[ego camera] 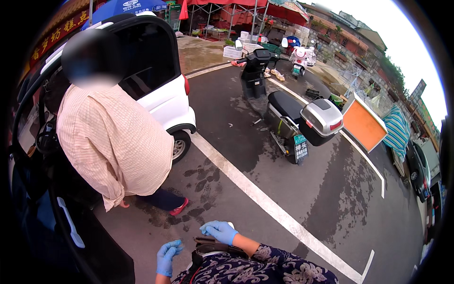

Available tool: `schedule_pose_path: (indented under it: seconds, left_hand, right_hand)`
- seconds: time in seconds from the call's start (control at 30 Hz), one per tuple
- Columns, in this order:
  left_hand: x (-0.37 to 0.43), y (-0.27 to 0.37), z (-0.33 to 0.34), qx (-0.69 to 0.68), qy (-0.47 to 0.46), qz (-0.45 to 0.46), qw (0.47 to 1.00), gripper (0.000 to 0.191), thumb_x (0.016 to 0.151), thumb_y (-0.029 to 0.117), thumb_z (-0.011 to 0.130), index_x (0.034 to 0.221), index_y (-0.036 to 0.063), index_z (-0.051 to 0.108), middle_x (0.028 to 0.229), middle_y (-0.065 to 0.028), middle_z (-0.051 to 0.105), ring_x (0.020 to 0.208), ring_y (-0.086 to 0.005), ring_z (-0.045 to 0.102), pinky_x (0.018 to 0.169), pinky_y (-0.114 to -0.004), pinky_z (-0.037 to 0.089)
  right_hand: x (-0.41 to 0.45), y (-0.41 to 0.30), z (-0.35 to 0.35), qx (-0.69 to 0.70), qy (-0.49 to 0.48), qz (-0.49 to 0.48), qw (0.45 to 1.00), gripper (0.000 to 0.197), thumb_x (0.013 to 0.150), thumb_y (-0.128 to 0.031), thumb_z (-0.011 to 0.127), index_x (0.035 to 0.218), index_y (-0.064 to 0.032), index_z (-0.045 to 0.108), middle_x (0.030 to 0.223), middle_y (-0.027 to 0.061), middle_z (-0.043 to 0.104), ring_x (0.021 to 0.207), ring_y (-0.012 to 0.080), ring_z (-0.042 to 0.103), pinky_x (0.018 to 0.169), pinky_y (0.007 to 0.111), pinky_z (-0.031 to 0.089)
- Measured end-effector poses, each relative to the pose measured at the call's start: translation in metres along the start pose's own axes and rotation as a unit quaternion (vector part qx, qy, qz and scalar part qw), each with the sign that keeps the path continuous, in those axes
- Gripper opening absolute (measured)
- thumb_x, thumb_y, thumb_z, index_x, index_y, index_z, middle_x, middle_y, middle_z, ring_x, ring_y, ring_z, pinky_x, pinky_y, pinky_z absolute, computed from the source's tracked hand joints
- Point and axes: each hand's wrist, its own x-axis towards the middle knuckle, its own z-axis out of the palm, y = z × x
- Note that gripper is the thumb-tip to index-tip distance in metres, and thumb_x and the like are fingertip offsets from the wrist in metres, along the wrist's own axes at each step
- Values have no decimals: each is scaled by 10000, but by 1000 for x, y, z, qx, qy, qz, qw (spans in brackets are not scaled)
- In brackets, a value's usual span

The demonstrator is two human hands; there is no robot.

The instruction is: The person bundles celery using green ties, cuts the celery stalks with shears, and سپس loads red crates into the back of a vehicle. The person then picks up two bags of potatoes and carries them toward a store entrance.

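Both of my hands wear thin light blue gloves. My left hand [169, 256] is raised at the bottom, left of a dark waist bag [217, 245], with its fingers bent inward; whether it holds anything is too small to tell. My right hand [220, 231] is just above the waist bag with curled fingers, and a small white thing shows behind it. What the right hand holds, if anything, cannot be made out. In front of me, to the left, a person in a light checked shirt [117, 142] stands at the open door of a small white car [159, 106].
The open car door [95, 245] is close on my left. A black electric scooter [283, 110] with a silver top box stands ahead on wet asphalt. An orange board [364, 123] is behind it. White crates [232, 53] and canopies are farther off.
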Motion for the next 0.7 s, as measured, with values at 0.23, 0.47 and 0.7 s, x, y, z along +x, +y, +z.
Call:
schedule_pose_path:
  seconds: [0.23,0.47,0.7]
  left_hand:
    - [108,25,74,-20,-67,-9,998,311,810,174,530,1057,-16,543,1074,-124,583,904,-184,584,772,-282,445]
    - [244,71,223,-19,-109,-14,994,308,832,197,509,1076,12,545,1104,-93,574,925,-165,573,795,-284,433]
    - [326,56,248,-64,-83,-114,988,307,821,191,533,1086,38,560,1067,-68,594,923,-172,580,810,-283,434]
  right_hand:
    - [33,13,-103,34,63,-32,997,235,889,-164,450,1009,-18,589,877,88,620,779,136,586,729,261,467]
    - [68,23,-274,149,97,8,984,267,907,-167,426,1028,24,568,913,84,606,807,140,565,759,269,453]
    - [135,24,-376,191,166,7,967,330,894,-242,459,1107,-1,532,981,69,592,865,135,552,761,263,441]
